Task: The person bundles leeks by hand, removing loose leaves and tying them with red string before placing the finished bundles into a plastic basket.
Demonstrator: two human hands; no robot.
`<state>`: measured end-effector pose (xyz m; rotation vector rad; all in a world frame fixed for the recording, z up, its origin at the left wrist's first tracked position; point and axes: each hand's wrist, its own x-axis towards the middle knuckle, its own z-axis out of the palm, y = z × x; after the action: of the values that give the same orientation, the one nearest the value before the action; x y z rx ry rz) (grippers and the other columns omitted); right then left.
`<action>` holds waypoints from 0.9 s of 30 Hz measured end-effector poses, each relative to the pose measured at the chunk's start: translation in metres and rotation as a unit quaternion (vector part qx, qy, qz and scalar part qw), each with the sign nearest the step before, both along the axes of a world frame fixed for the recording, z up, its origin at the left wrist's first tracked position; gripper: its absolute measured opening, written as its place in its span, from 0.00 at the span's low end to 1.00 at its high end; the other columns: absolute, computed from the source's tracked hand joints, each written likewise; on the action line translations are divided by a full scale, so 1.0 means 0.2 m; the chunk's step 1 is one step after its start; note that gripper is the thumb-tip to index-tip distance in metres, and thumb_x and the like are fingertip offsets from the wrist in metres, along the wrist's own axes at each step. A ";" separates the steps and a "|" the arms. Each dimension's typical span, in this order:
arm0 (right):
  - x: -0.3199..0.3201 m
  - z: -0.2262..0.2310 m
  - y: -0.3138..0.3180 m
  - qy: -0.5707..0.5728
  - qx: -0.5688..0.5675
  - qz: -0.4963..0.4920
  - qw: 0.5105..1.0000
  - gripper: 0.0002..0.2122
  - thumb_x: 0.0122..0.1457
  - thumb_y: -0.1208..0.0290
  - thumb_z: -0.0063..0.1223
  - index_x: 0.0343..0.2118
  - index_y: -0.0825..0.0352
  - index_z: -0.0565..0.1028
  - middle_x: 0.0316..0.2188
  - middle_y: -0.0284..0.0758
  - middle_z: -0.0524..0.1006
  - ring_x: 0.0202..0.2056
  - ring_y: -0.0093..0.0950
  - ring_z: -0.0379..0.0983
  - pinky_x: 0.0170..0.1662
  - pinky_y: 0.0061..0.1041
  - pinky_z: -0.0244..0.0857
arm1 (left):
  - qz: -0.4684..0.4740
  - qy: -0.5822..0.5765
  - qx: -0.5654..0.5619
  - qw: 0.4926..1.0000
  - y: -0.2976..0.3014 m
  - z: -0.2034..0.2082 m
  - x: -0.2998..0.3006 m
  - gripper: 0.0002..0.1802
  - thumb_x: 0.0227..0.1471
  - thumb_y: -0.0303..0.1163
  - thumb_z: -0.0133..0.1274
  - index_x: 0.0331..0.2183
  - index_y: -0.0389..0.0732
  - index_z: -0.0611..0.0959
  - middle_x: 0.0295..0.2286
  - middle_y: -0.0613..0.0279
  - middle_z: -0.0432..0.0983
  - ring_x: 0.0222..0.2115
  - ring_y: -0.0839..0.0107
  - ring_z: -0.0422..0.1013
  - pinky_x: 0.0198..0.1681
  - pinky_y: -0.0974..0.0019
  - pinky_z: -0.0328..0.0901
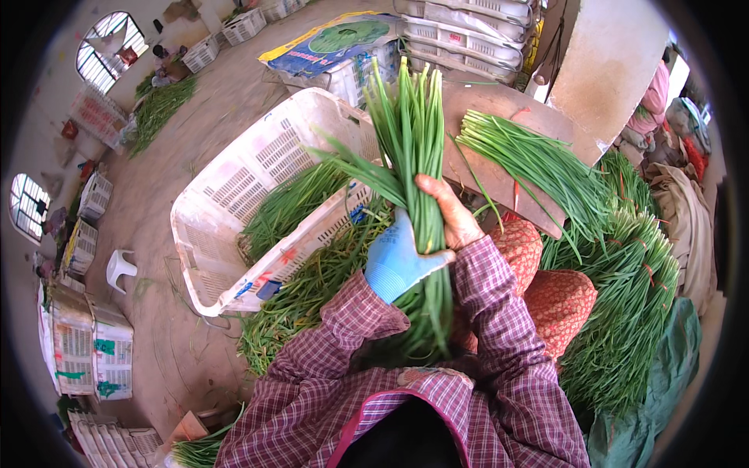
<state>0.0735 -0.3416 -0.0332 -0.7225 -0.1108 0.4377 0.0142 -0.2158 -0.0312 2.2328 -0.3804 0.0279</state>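
A thick bunch of long green chives (421,148) stands upright in front of me, pale cut ends at the top. My left hand (394,261), in a blue glove, is wrapped round its lower part with the thumb across the front. My bare right hand (452,212) grips the same bunch from the right, a little higher. Some blades stick out to the left of the bunch, and its lower ends are blurred. Another bunch of chives (530,160) lies on a brown board (491,101) just beyond my right hand.
Left of my hands, a white plastic crate (234,175) holds chives. Loose green trimmings (296,300) lie beside it. Bunches with red ties (624,288) are heaped at my right. Stacked crates (468,35) stand at the back; a white stool (120,267) is far left.
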 end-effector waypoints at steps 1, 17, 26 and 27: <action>0.06 -0.06 -0.09 0.041 0.066 0.068 0.995 0.27 0.52 0.66 0.59 0.53 0.69 0.63 0.42 0.40 0.73 0.39 0.32 0.73 0.43 0.32 0.71 | -0.019 0.006 0.013 1.000 -0.04 0.06 -0.01 0.53 0.35 0.54 0.64 0.50 0.29 0.56 0.32 0.39 0.74 0.32 0.45 0.74 0.35 0.53 0.69; -0.12 -0.06 -0.49 -0.059 0.074 0.175 0.980 0.39 0.48 0.46 0.52 0.59 0.68 0.58 0.52 0.50 0.66 0.33 0.30 0.76 0.28 0.23 0.74 | -0.480 0.195 -0.413 0.749 0.67 0.14 0.09 0.27 0.53 0.33 0.53 0.51 0.30 0.69 0.29 0.48 0.79 0.24 0.69 0.77 0.22 0.74 0.73; -0.25 -0.11 -0.20 0.016 0.227 0.285 0.931 0.39 0.46 0.55 0.59 0.60 0.67 0.56 0.53 0.53 0.64 0.45 0.35 0.73 0.38 0.27 0.74 | -0.228 0.137 -0.510 0.818 0.41 -0.07 0.28 0.63 0.31 0.74 0.51 0.60 0.42 0.54 0.56 0.45 0.55 0.56 0.52 0.57 0.54 0.44 0.58; -0.25 -0.15 -0.16 0.028 0.206 0.290 0.934 0.38 0.47 0.55 0.58 0.60 0.67 0.57 0.54 0.53 0.63 0.45 0.36 0.72 0.41 0.30 0.73 | -0.172 0.121 -0.551 0.808 0.35 -0.03 0.25 0.64 0.28 0.76 0.51 0.60 0.43 0.56 0.57 0.46 0.55 0.56 0.51 0.56 0.55 0.43 0.58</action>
<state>0.0228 -0.3741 -0.0624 -0.2478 -0.3575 0.9676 0.0642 -0.1464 -0.0369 0.9723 -0.4593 -0.1862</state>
